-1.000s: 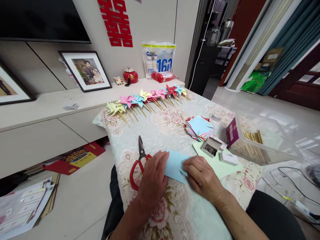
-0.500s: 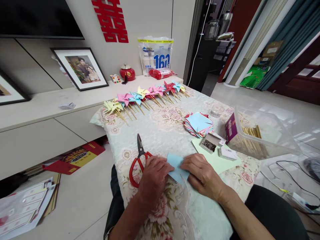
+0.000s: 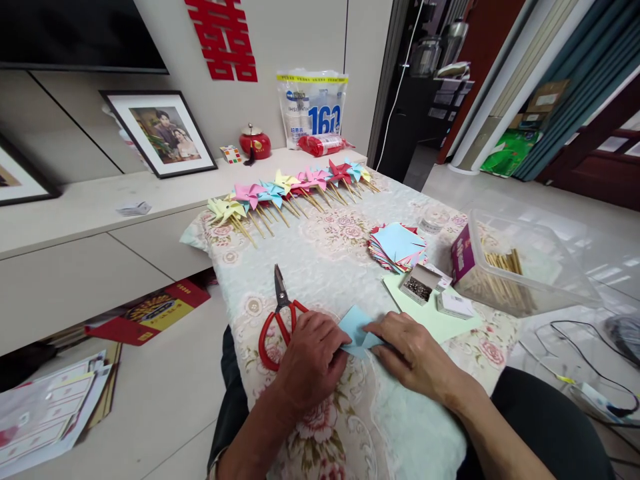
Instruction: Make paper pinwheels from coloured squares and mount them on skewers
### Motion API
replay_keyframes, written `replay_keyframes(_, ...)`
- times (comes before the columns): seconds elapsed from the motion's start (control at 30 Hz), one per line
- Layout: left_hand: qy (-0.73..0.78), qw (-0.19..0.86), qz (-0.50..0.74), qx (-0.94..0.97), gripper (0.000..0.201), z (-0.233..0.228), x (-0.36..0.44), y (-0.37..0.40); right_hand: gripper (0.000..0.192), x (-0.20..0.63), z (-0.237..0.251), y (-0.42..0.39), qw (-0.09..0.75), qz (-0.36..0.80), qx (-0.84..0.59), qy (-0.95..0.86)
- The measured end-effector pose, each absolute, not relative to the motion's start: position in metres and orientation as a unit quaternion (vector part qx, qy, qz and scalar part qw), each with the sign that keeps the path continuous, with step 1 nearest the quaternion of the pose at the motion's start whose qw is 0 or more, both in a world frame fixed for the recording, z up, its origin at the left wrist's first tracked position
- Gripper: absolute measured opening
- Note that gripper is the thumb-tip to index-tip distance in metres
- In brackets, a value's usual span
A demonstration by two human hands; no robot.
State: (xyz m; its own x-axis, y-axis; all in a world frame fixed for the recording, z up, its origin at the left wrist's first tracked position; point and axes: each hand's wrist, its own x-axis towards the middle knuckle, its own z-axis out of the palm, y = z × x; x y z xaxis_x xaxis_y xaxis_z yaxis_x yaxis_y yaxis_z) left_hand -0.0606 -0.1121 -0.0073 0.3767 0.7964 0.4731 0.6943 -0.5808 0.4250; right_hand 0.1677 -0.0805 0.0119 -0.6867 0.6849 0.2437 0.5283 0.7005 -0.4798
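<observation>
A light-blue square of paper (image 3: pixel 355 321) lies near the front of the table, its near corners lifted and bent. My left hand (image 3: pixel 316 353) pinches its left side, fingers closed. On the right side my right hand (image 3: pixel 407 347) grips the paper between thumb and fingers. Just left of my left hand rest red-handled scissors (image 3: pixel 283 313), blades pointing away. Beyond my right hand sit an opened box of small metal pins (image 3: pixel 418 287), a closed white box (image 3: pixel 455 306) and green paper sheets (image 3: pixel 400 301). A stack of coloured paper squares (image 3: pixel 397 245) lies farther back.
Paper pinwheels on sticks (image 3: pixel 285 184) line the table's far edge. At the right stands a clear plastic tub (image 3: pixel 545 267) holding wooden sticks, with a roll of clear tape (image 3: pixel 434 220) behind it. A low cabinet (image 3: pixel 85 213) runs along the wall.
The blue paper has turned, with one corner now pointing away from me and its near corners bent up. Both hands have shifted slightly along with it.
</observation>
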Motion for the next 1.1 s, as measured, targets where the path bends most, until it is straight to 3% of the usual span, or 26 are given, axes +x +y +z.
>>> replay_keyframes(0.3, 0.471, 0.058, 0.326, 0.817, 0.03, -0.012, -0.06, -0.108, 0.042, 0.16, -0.001, -0.075, 0.265, 0.199, -0.421, -0.845)
replay_keyframes(0.77, 0.513, -0.017, 0.313, 0.799, 0.036, -0.018, -0.052, -0.106, 0.037, 0.154, -0.006, -0.075, 0.26, 0.145, -0.451, -0.841)
replay_keyframes(1.1, 0.404, -0.072, 0.354, 0.841, 0.02, -0.019, -0.052, -0.109, 0.033, 0.153, -0.006, -0.078, 0.237, 0.147, -0.458, -0.844)
